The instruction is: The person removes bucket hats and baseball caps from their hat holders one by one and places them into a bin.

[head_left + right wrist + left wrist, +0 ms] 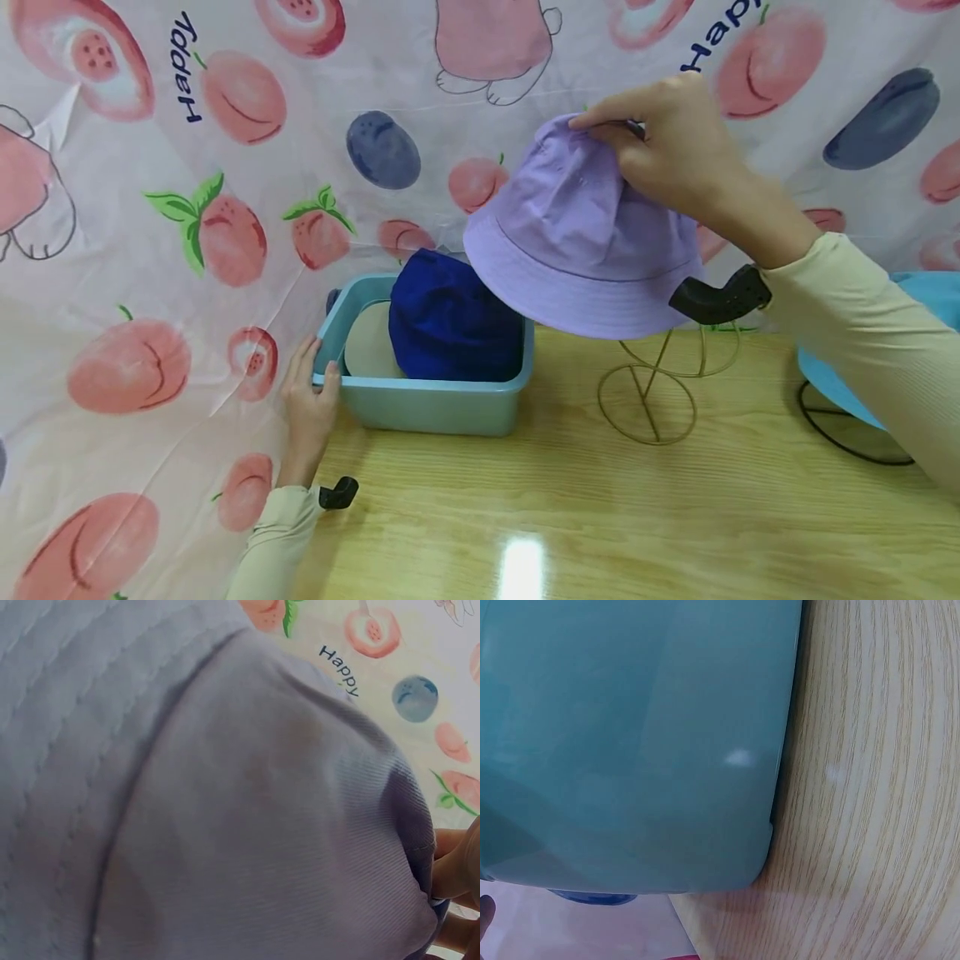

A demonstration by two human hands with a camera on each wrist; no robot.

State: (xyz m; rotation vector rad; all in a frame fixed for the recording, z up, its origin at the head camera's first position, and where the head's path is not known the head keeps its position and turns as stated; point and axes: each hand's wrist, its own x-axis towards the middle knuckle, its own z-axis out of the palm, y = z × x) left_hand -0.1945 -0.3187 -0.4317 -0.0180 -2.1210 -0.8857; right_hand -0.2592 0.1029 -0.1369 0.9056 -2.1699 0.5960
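The lilac bucket hat [577,242] is pinched at its crown by the right hand [675,150], above the wire stand [652,392] (right of centre). The teal bin [427,400] on the counter [600,517] is touched by the left hand [307,400], fingers straight.

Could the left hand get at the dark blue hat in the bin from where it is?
Probably yes: the left hand rests on the bin rim, the blue hat lies uncovered inside.
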